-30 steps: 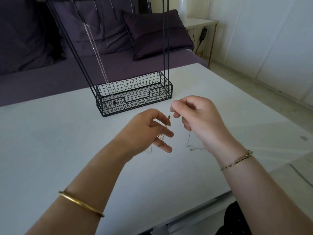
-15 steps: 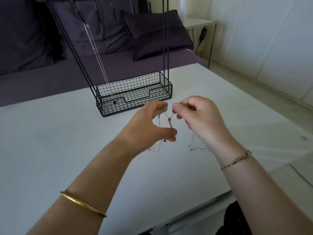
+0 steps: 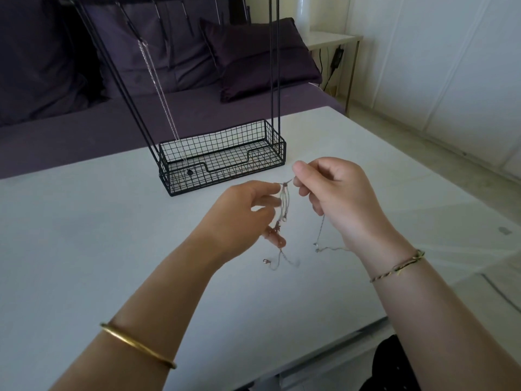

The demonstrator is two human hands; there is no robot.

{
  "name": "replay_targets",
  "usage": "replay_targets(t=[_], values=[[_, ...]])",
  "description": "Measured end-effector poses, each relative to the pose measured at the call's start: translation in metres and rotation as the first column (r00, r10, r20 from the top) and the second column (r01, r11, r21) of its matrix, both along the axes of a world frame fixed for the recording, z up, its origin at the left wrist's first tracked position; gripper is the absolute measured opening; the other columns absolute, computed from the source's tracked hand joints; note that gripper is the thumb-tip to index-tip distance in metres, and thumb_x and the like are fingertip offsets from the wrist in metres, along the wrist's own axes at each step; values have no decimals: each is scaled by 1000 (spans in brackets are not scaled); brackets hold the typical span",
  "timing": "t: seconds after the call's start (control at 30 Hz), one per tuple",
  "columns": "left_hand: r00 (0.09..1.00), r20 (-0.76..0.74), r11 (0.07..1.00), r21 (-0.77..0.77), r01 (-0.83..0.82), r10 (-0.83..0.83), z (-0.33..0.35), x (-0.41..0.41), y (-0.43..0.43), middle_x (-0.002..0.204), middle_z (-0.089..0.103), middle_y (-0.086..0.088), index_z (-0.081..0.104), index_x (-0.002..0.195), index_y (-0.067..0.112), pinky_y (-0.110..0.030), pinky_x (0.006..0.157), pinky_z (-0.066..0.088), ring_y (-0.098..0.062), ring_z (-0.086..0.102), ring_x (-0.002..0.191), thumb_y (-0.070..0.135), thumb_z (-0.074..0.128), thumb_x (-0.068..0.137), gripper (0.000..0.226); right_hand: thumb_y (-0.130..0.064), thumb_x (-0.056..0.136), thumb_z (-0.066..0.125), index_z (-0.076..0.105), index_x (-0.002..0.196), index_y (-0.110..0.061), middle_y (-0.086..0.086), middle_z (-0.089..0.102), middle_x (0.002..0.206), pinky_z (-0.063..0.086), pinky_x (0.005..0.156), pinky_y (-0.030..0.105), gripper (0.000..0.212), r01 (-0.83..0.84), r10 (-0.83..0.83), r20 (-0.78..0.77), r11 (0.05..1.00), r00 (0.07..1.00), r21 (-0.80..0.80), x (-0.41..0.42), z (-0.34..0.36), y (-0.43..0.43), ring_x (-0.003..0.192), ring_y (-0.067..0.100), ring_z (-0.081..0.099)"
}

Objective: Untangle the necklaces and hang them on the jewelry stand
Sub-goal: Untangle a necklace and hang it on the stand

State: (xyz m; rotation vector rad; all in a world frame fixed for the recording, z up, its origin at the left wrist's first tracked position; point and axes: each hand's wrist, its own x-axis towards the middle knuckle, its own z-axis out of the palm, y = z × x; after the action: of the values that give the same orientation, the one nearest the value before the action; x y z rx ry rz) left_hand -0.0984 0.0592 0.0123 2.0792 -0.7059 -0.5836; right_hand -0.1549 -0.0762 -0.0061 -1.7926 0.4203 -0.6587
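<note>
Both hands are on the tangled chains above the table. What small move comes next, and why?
Probably ease the right hand slowly away from the left hand. Each pinches the tangled necklaces near the top, several strands hang bunched between them, and clasp ends trail loose below, so a gentle pull should show which strand slides free.

Tangled necklaces [image 3: 284, 204]: thin chains, strands bunched and hanging vertical, pinched at top between left hand [image 3: 242, 213] and right hand [image 3: 335, 198], clasp ends dangling below. Jewelry stand [image 3: 222, 165]: black wire, upright, mesh basket base; one silver chain [image 3: 159, 94] hangs on it.
</note>
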Motion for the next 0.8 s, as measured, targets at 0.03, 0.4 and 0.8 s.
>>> replay_targets(t=[0.03, 0.4, 0.8], values=[[999, -50, 1000, -18, -7, 6, 0, 1, 0, 113, 67, 11, 52, 131, 24, -12, 78, 36, -13, 72, 68, 6, 43, 95, 41, -28, 91, 60, 61, 63, -18, -8, 57, 56, 34, 53, 20, 30, -7, 7, 2, 1000, 1000, 0, 0, 0, 0, 42, -1, 45], [981, -195, 986, -157, -48, 17, -5, 6, -1, 73, 74, -3, 66, 109, 16, -4, 56, 44, -5, 68, 68, 14, 58, 93, 18, -23, 92, 58, 64, 65, -18, -9, 57, 57, 32, 49, 11, 28, -86, 86, 22, 996, 996, -14, 1, 1, 0, 43, -2, 46], [940, -332, 983, -135, -128, 77, 2, 4, -1, 88, 76, -1, 59, 90, 10, -44, 103, 40, -21, 74, 79, 12, 54, 94, 6, -26, 92, 58, 60, 64, -19, -11, 56, 53, 33, 52, 18, 29, -57, 57, 40, 998, 998, -11, 1, 1, -2, 44, 0, 45]])
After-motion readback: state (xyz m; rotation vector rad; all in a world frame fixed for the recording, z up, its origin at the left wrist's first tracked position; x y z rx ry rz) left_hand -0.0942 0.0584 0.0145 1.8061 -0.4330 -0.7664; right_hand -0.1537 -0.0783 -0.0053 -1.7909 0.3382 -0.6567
